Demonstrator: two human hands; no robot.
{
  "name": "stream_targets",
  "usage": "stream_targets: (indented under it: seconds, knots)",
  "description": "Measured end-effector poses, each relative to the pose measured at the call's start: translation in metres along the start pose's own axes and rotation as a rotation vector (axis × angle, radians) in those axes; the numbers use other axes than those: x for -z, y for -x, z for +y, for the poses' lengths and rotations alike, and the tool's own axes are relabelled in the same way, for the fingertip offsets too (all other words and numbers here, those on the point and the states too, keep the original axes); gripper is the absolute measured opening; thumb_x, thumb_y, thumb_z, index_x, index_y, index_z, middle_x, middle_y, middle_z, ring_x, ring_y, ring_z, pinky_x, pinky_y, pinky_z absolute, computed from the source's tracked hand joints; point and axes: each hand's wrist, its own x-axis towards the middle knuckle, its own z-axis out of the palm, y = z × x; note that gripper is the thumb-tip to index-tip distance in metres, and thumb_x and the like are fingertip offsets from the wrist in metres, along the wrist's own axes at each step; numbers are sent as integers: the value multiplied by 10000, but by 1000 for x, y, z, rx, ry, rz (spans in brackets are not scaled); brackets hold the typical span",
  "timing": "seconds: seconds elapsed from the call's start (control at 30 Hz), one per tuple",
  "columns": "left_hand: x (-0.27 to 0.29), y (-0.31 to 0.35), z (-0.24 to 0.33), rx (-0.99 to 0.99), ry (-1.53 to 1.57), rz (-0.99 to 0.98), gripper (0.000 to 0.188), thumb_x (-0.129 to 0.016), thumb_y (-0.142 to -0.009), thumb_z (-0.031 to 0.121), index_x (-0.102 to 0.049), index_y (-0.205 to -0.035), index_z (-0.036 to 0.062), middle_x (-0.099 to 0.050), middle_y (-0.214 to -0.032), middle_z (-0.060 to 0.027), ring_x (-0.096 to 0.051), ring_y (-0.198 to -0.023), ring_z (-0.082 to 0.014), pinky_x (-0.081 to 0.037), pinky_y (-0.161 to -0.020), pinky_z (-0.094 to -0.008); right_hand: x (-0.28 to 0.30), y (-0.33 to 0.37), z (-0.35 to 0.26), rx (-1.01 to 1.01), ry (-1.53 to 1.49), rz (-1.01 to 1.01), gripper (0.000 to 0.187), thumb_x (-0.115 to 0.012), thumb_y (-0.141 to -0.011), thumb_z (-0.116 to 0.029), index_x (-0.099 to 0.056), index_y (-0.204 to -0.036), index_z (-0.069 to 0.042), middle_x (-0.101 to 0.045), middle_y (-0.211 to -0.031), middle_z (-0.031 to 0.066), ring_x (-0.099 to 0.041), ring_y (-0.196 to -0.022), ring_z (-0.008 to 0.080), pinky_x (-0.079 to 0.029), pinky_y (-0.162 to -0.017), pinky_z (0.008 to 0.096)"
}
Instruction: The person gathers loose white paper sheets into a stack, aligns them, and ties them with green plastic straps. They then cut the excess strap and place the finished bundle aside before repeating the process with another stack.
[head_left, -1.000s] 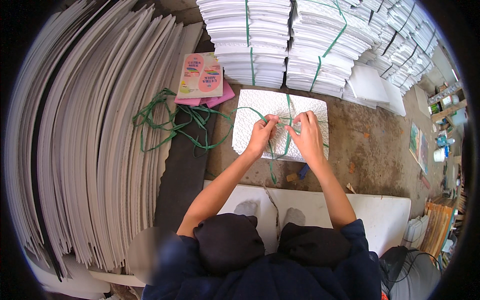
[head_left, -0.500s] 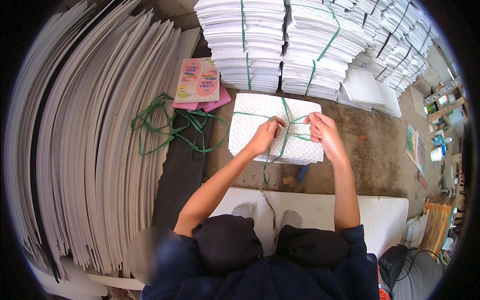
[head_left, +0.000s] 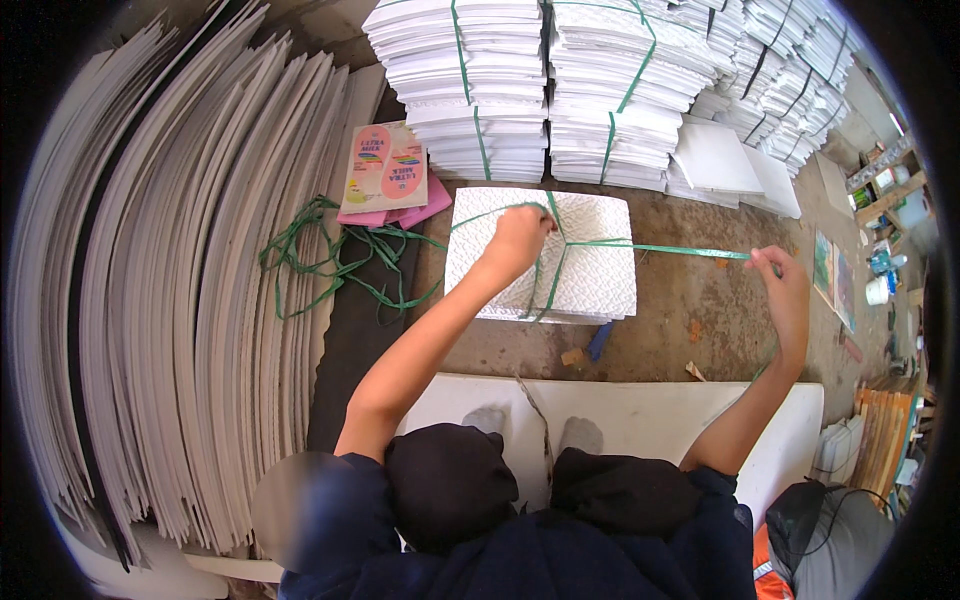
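Observation:
A stack of white textured sheets (head_left: 590, 285) lies on the floor in front of me, with green plastic twine (head_left: 690, 250) crossed over its top. My left hand (head_left: 522, 240) is closed on the twine near the crossing, just above the stack. Well out to the right, my right hand (head_left: 783, 280) pinches the twine's other length, which runs taut from the crossing. The fingertips of my left hand are partly hidden by the hand itself.
Tied white bundles (head_left: 470, 70) are piled at the back. Tall grey-white sheets (head_left: 200, 300) stand along the left. Loose green twine (head_left: 330, 265) lies tangled beside a printed card (head_left: 385, 170). A white board (head_left: 650, 400) lies under my feet, and a small blue scrap (head_left: 600, 342) near the stack.
My right hand has moved far to the right, drawing the twine out straight. My left hand has stayed over the stack, holding twine near the crossing.

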Motion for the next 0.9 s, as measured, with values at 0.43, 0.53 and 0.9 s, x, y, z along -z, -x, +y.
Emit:
stream_targets:
  seconds: [0.43,0.53,0.9]
  knots:
    - [-26,-3,12,193,-100,-243,192,-678,-688,179,-644,-724,-7,-624,-695,-165,-611,-667,-263,-471,-644,-338,-11,5,32,-91,71,-98,261,-533,-811,-228,-567,-680,-4,-524,-590,85,-452,-555,166,-355,-543,309]
    - [-20,2,6,407,463,-267,150,-641,-736,134,-587,-785,3,-630,-763,-134,-595,-686,-186,-455,-618,-292,-11,10,40,-120,50,-281,230,-541,-799,-186,-575,-671,2,-531,-566,77,-469,-523,149,-370,-520,300]
    - [-23,3,3,631,1117,-224,172,-447,-819,43,-307,-917,63,-529,-803,-97,-459,-646,-102,-375,-555,-218,-75,19,57,-98,215,-647,284,-644,-730,-226,-630,-890,8,-620,-790,134,-587,-737,260,-453,-694,358]
